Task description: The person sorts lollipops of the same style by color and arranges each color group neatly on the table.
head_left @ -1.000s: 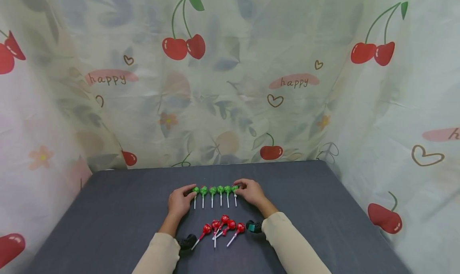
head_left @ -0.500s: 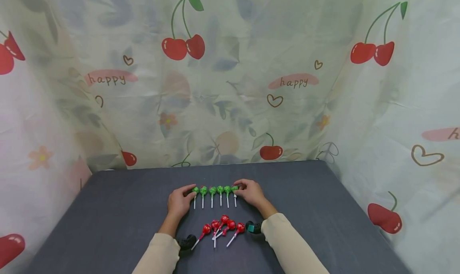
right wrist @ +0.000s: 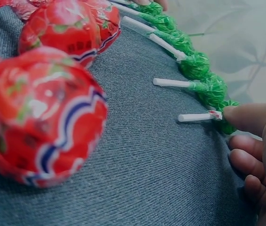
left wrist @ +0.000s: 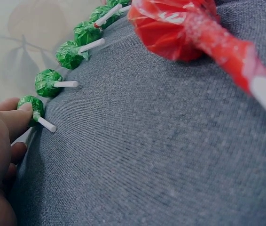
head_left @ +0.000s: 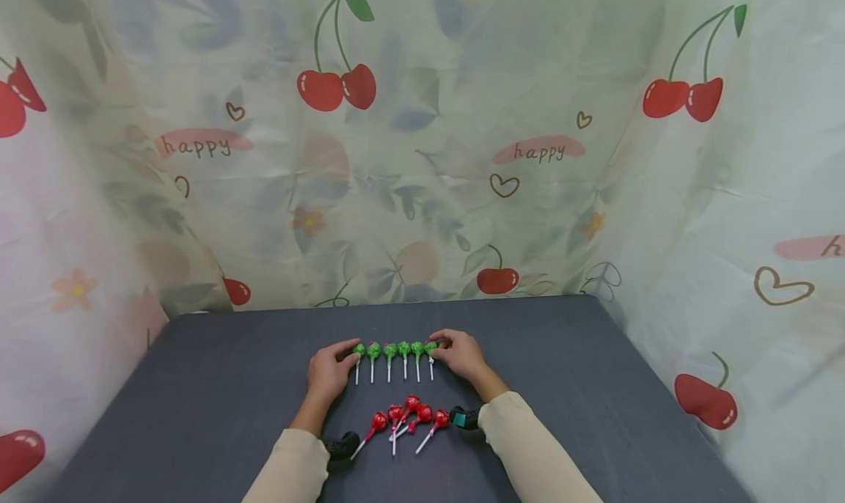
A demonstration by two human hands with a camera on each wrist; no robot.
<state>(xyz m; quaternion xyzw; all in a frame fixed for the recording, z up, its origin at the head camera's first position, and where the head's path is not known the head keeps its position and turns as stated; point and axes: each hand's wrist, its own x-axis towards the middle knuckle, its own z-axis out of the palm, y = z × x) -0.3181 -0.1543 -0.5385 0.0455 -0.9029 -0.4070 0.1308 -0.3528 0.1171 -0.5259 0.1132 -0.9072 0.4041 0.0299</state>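
Note:
Several green-wrapped lollipops (head_left: 390, 350) lie side by side in a row, white sticks towards me. My left hand (head_left: 327, 371) pinches the head of the leftmost green lollipop (left wrist: 35, 114) between thumb and finger. At the other end of the row, my right hand (head_left: 463, 354) has its thumb on the head of the rightmost green lollipop (right wrist: 228, 126), with the fingers behind it. The thumb partly covers that head in the right wrist view. Nearer to me, between the forearms, lie several red-wrapped lollipops (head_left: 441, 419), some with crossed sticks.
Everything lies on a dark grey cloth-covered table (head_left: 231, 400). A pale curtain (head_left: 422, 158) printed with cherries hangs behind it and along both sides. Dark wrist straps, one on the left wrist (head_left: 342, 446) and one on the right (head_left: 466, 417), sit close to the red lollipops.

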